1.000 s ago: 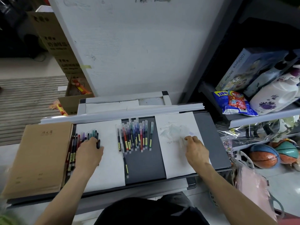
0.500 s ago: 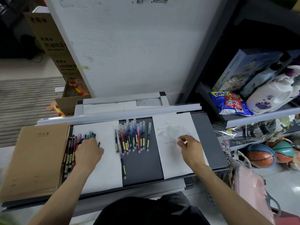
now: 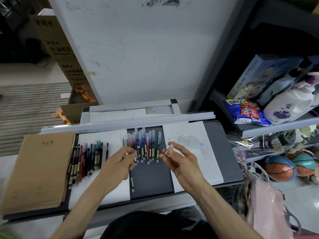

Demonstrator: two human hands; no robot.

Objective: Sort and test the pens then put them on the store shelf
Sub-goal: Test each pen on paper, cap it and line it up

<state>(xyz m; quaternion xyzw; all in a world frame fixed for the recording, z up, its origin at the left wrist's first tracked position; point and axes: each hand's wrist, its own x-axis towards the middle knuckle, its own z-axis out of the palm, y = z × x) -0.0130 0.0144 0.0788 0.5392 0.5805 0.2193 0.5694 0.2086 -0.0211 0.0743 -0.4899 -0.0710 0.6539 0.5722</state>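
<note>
a: where are the pens?
b: a row of capped pens [image 3: 146,147] lies on the dark tray [image 3: 151,180]. a batch of darker pens [image 3: 86,159] sits on the left white sheet [image 3: 114,137], and one stray pen [image 3: 132,181] lies nearer, along that sheet's edge.
a: and the hands?
b: the right hand [image 3: 181,161] pinches a small clear cap [image 3: 170,147] beside the scribbled sheet [image 3: 207,152]. the left hand [image 3: 119,163] is curled at the row's near end, too blurred to tell what it holds.

Premises: a small retail shop. Right of the right hand [image 3: 179,157], metal shelving [image 3: 276,125] carries a boxed puzzle [image 3: 250,78], snack packets [image 3: 245,112] and, lower, basketballs [image 3: 279,168]. Beyond the left hand [image 3: 119,161], stacked cartons [image 3: 57,47]. Between both, pens [image 3: 145,144] in rows.
</note>
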